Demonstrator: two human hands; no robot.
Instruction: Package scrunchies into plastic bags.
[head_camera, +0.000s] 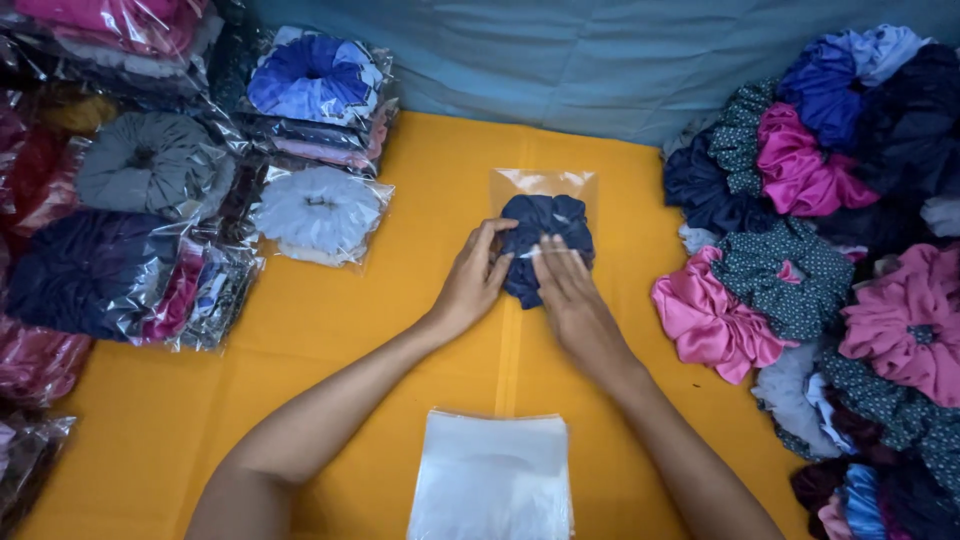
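Dark navy fabric scrunchie (545, 245) sits mid-counter on the yellow cloth (330, 340), half inside a clear plastic sleeve (543, 185). I judge bagging partly done: bagged scrunchies (320, 212) stacked left, loose pile (800, 270) remaining right. Left hand (470, 283) and right hand (570, 290) both press the scrunchie, fingers curled on it.

Both hands — left hand (470, 285), right hand (572, 290) — on navy scrunchie (545, 225) half inside clear bag (543, 185).

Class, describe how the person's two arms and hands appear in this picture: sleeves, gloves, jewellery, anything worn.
Both forearms are bare, with no sleeves in view. The left hand and right hand wear no gloves; no rings, watch or bracelet are visible. The fingernails look short.
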